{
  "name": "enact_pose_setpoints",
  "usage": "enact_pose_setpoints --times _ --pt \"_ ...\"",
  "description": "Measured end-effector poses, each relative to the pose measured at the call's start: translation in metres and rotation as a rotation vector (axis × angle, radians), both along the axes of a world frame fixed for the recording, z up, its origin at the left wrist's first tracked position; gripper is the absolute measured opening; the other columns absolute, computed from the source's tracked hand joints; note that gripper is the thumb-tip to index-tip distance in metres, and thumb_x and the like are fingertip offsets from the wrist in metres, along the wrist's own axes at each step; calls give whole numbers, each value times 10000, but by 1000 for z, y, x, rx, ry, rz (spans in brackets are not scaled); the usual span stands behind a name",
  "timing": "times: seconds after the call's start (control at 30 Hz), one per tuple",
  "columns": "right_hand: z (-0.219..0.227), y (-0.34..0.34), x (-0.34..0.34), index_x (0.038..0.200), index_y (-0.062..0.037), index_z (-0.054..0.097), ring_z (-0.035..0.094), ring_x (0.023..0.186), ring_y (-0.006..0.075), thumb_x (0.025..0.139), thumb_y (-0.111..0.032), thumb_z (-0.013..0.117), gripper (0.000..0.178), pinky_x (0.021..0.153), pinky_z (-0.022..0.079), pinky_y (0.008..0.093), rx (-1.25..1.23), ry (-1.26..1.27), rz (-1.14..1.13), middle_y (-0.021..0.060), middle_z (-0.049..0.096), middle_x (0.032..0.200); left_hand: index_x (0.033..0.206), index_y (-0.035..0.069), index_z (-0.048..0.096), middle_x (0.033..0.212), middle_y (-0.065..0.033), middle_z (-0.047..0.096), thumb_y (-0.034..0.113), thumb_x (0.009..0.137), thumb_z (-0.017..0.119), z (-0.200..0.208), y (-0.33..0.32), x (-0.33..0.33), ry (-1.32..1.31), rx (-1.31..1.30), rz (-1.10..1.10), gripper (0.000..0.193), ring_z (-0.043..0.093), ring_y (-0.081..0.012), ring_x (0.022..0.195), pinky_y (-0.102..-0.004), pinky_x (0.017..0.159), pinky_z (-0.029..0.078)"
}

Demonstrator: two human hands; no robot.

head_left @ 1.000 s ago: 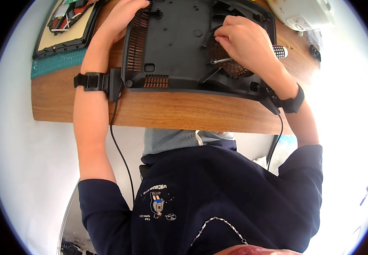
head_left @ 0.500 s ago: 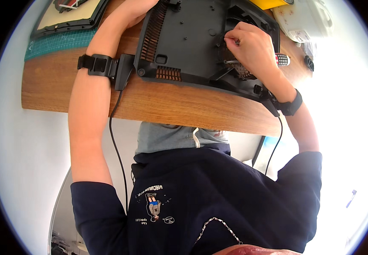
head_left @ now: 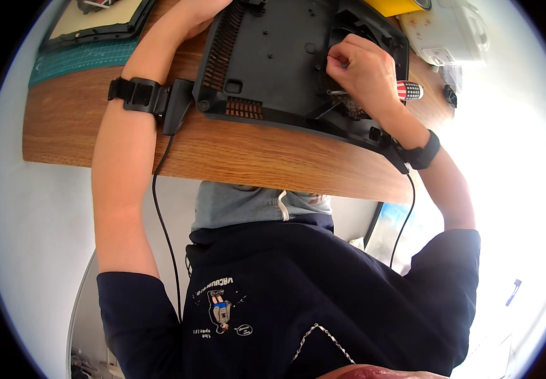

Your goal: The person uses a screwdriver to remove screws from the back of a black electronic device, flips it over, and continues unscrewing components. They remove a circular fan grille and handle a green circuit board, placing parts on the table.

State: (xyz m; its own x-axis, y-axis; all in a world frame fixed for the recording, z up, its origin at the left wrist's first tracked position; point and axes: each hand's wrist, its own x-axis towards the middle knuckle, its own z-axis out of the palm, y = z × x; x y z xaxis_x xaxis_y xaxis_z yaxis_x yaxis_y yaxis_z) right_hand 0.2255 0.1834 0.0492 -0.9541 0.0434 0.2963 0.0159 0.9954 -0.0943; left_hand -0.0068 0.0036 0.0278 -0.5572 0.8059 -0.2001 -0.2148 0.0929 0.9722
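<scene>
A large black plastic housing with vent slots, ribs and small posts lies open side up on the wooden table. My right hand is over its right part, thumb and fingertips pinched together low over the inner surface. Whatever they may hold is hidden. Under that hand lies a screwdriver with a red, black and white handle; its shaft tip shows left of the wrist. My left hand is by the housing's far left side, and the top edge of the picture cuts off its fingers.
A green cutting mat with a black-framed panel on it lies at the far left. A yellow container and a whitish plastic jug stand at the far right. Black cables hang from both wrist straps.
The whole view has shifted slightly, so the housing and table sit a little further left. My right fingers look curled a bit tighter; both hands otherwise keep their places.
</scene>
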Motion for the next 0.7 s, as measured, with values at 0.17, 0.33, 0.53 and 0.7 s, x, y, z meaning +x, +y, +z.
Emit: enact_pose_setpoints --times 0.17,0.33,0.53,0.7 --pt "-1 -1 -1 777 -59 718 660 758 277 784 -94 715 36 672 559 384 -13 13 2 51 639 794 1270 -15 548 1055 -145 641 58 963 506 0 -3 0 -29 30 -4 318 636 -246 885 -404 781 541" --pt "-2 2 2 789 -57 709 660 752 267 785 -94 713 38 669 547 375 -101 -30 -43 50 636 791 1266 -23 548 1052 -142 644 62 960 509 -3 -1 0 -12 37 -4 320 633 -246 893 -399 790 538" --pt "1 4 2 814 -63 709 661 743 269 790 -98 718 43 677 540 380 -123 -33 -59 48 646 804 1257 -27 558 1073 -138 648 68 955 504 2 -5 2 25 55 -54 321 630 -245 913 -408 817 529" --pt "2 3 4 835 -78 742 666 743 270 810 -127 727 57 688 540 391 -171 -59 -83 36 677 823 1253 -23 565 1087 -140 648 72 957 497 3 -6 4 21 65 -44 319 626 -246 936 -407 841 522"
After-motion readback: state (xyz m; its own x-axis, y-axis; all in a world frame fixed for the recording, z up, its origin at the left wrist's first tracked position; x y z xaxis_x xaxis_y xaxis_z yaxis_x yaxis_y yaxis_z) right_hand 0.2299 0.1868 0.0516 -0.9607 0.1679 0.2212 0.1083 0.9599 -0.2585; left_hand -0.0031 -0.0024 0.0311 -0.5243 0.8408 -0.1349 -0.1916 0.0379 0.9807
